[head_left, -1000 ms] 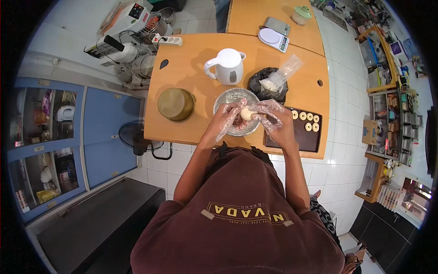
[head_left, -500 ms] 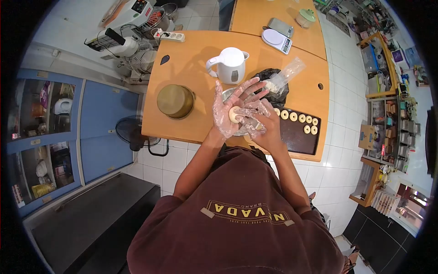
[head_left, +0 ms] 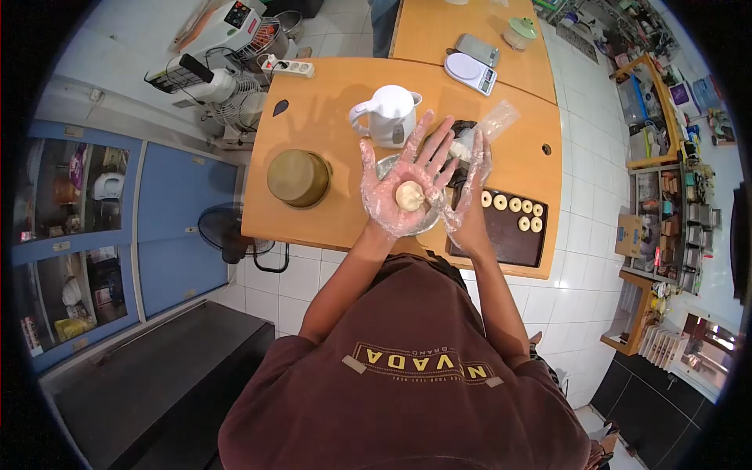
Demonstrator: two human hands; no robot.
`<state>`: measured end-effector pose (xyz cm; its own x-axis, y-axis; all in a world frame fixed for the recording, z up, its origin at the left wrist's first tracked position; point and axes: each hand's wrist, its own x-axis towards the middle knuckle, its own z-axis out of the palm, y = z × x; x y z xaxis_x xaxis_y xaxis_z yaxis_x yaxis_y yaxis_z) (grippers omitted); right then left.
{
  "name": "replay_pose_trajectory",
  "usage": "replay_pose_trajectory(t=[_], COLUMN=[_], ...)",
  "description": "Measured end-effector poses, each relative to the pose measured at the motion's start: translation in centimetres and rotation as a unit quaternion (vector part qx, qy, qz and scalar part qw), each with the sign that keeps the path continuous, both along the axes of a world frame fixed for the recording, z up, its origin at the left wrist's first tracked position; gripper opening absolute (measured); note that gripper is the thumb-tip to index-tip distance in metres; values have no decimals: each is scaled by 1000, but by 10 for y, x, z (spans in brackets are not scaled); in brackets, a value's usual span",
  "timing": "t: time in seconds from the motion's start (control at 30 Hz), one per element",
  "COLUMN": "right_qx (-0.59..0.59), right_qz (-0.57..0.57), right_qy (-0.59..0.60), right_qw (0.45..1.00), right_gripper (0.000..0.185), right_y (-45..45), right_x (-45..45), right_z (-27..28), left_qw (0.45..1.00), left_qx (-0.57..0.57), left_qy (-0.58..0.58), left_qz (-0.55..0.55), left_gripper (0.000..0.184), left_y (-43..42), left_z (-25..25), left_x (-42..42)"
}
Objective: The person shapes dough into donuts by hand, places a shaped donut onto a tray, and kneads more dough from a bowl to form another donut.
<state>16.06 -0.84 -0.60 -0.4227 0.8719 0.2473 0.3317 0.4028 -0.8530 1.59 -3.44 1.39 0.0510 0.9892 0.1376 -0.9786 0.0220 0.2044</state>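
A pale dough ball (head_left: 410, 197) rests on the palm of my left hand (head_left: 398, 193), which is turned up with its fingers spread. Flour coats both hands. My right hand (head_left: 468, 196) is held on edge just right of the ball, its fingers stretched out and nothing gripped in them. Beneath my hands a metal bowl (head_left: 385, 165) shows only in part. Right of them, a dark tray (head_left: 513, 244) carries several dough rings (head_left: 515, 204). A black bag (head_left: 457, 131) with a clear plastic bag (head_left: 497, 121) lies behind my right hand.
On the wooden table (head_left: 329, 86) stand a white kettle (head_left: 392, 116), an upturned brownish pot (head_left: 298, 178) and a power strip (head_left: 293, 68). A white scale (head_left: 471, 73) and a lidded jar (head_left: 519, 34) are farther back. A black fan (head_left: 227, 231) stands left of the table.
My left hand has opened out flat under the dough ball. My right hand first worked at the ball, then pressed on it, and has now lifted off to the right.
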Motion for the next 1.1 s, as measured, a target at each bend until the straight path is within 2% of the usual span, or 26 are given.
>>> replay_pose_trajectory(t=[0.1,0.23,0.3,0.4,0.47,0.57,0.6,0.7,0.73,0.8,0.87,1.0,1.07,1.1], right_qx=[-22,-160,-178,-163,-118,-220,-214,-109,-173,-187,-173,-203,-235,-205], right_qz=[26,55,49,36,20,-5,-23,-14,4,-5,-21,-49,-55,-60], right_qy=[35,150,153,112,56,231,204,70,157,167,133,182,247,203], right_qw=[999,974,971,980,991,948,955,992,972,968,976,961,939,956], right_gripper=[126,125,120,113,111,117,120,122,123,123,122,122,124,126], right_y=[-5,-9,-13,-18,-16,-11,-8,-5,-5,-4,-2,1,2,3], right_x=[-1,5,9,17,23,34,39,58,61,70,84,107,122,127], right_z=[-14,-24,-23,-24,-24,-13,-11,1,-11,-14,-19,-13,-22,-21], left_qw=[1000,996,994,997,999,992,989,997,999,999,999,997,998,996], left_qx=[5,25,11,40,26,12,8,16,21,33,16,17,11,8], left_qy=[14,73,94,66,-34,-126,-147,-70,-40,19,-13,-36,34,69], left_qz=[8,38,50,26,6,-10,-14,-15,-18,-24,-43,-62,-53,-47], left_gripper=[110,113,113,110,110,108,108,109,109,109,109,112,113,113], left_y=[1,2,2,5,7,10,11,16,18,24,26,36,39,41], left_z=[1,3,10,2,-2,-1,-1,1,0,-2,-5,-7,-4,-3], left_x=[8,18,22,31,40,51,56,75,81,95,107,133,142,147])
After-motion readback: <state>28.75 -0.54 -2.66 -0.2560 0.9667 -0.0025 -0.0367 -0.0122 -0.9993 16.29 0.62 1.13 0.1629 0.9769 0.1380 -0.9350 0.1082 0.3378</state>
